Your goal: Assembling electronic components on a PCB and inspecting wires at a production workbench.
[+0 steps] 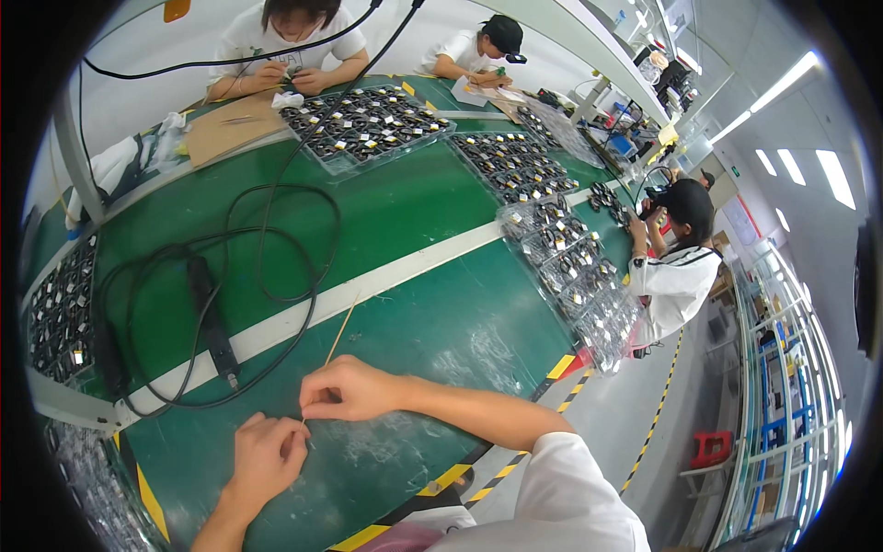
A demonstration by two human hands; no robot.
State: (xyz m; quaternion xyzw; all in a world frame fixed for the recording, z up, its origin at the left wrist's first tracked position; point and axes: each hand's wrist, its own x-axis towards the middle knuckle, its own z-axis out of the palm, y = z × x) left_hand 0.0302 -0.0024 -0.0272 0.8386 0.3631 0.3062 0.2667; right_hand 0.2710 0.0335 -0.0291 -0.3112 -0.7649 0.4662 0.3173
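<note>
Head view: thin stick [342, 331] pinched in left grip [265, 451], jutting past pinching right grip [359, 385]

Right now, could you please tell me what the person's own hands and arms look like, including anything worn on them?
The left hand and right hand are bare, with no gloves or wristbands visible. The visible forearms are uncovered too. On the right, a loose white sleeve ends near the elbow; any left sleeve lies outside the picture.

Stick [342, 333] — partly behind right hand [348, 388]
</note>
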